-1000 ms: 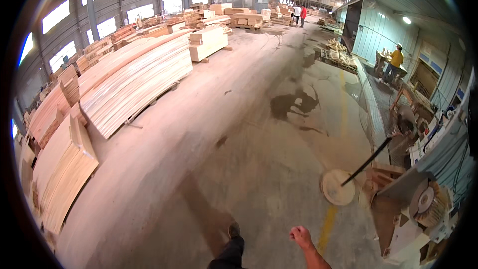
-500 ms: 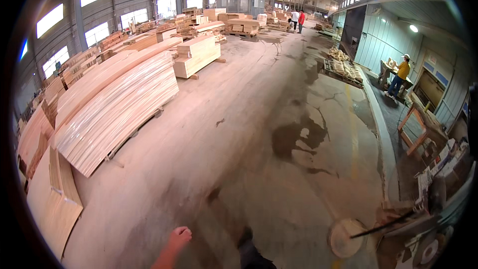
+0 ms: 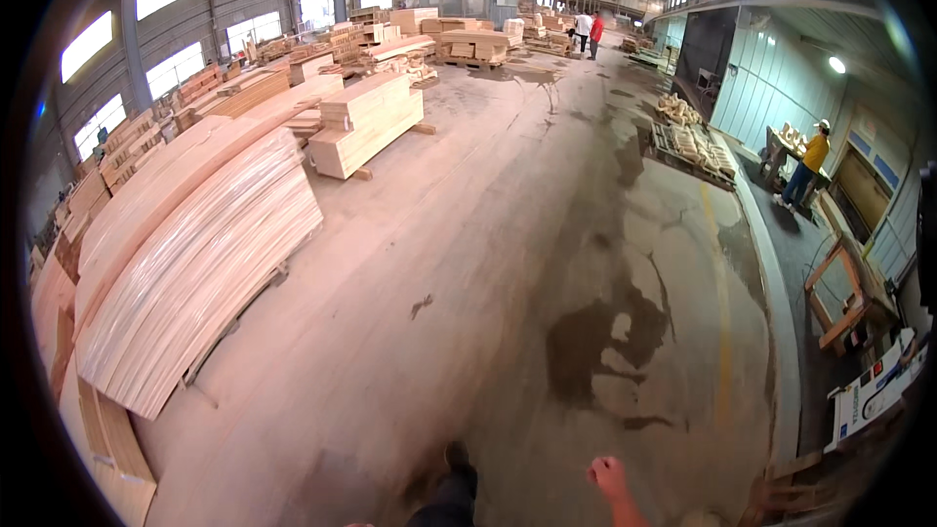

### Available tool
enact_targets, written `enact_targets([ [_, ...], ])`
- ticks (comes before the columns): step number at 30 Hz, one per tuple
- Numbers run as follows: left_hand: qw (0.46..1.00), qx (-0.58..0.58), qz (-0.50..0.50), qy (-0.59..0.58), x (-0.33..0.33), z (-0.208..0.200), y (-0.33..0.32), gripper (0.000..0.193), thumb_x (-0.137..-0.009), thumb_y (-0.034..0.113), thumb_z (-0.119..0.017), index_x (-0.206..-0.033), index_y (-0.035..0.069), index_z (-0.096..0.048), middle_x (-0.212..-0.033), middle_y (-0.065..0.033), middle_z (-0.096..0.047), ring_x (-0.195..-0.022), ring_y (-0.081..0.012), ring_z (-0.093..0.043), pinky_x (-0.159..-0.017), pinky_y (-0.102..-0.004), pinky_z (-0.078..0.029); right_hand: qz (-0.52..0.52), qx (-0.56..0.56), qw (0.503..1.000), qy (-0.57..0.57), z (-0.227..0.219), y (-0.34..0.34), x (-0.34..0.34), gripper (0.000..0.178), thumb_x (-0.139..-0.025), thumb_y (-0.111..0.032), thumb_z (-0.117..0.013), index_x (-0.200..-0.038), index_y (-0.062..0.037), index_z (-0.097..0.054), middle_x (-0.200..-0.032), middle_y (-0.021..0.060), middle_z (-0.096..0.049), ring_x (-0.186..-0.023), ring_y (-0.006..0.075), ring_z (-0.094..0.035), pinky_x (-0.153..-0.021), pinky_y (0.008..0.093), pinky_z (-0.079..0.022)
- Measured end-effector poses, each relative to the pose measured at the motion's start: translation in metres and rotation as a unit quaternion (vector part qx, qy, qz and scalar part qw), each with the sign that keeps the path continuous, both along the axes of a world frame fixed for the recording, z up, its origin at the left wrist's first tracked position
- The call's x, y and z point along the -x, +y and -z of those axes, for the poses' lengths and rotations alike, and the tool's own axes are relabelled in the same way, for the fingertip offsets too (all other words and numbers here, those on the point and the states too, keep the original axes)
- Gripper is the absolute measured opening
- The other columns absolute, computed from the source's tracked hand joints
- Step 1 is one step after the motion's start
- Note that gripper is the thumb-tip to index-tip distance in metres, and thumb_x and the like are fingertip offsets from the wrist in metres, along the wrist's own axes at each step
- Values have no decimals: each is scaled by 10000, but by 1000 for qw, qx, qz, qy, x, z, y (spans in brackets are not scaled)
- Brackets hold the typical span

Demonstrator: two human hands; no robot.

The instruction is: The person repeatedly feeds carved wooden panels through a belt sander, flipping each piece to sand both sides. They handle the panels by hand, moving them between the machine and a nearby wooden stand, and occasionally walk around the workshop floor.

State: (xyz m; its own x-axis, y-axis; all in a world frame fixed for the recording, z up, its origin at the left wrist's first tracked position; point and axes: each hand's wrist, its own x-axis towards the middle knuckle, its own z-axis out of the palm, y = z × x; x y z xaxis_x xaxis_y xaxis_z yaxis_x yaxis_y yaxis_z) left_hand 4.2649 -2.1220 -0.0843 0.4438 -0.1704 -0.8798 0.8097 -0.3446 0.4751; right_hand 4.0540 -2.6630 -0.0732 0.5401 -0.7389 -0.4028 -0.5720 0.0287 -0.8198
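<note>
My right hand [image 3: 609,476] hangs above the concrete floor near the lower edge, its fingers curled into a loose fist. I see nothing held in it. Of my left hand [image 3: 359,525] just a sliver shows at the bottom edge, and its fingers are hidden. Between the two, my dark-trousered leg [image 3: 445,503] steps forward. Neither hand touches anything that I can see. A tall stack of film-wrapped wooden boards [image 3: 220,254] stands to the left, with a lower stack of boards [image 3: 117,454] nearer to me.
Ahead left lies a pallet of planks [image 3: 376,127]. Dark wet patches [image 3: 586,342] mark the floor. To the right are a pallet of wooden pieces [image 3: 693,151], a wooden frame [image 3: 835,298] and a white machine panel [image 3: 872,395]. A person in yellow [image 3: 812,156] stands at a bench; two people walk far ahead.
I have moved forward, bringing the stacks and wet patches closer. My left hand has dropped almost out of view, and my right hand has swung in. The round wooden disc at lower right has nearly left view.
</note>
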Motion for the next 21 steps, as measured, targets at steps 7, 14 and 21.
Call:
enact_targets([
  [7,978,-51,127,-159,-270,53,-184,205,-863,244,-561,-896,51,-621,-777,-51,-626,-681,-189,-582,-659,-360,-484,-299,322,886,145,111,-40,24,153,-745,-236,-602,-757,-83,-605,-736,129,-601,-637,296,-549,-563,437,-440],
  [14,967,26,62,-246,-489,-49,-396,308,-834,251,-602,-1020,5,-605,-778,-58,-636,-694,-130,-598,-601,-269,-482,-356,448,819,37,240,-123,-92,147,-761,-251,-611,-809,-112,-603,-713,100,-600,-676,286,-574,-551,426,-455],
  [21,985,-85,112,-104,-585,-35,-455,308,-838,284,-595,-1004,25,-613,-822,-63,-646,-730,-177,-633,-629,-327,-501,-31,-66,997,22,53,-351,-477,135,-810,-189,-559,-812,-57,-586,-708,95,-595,-625,202,-581,-533,327,-479],
])
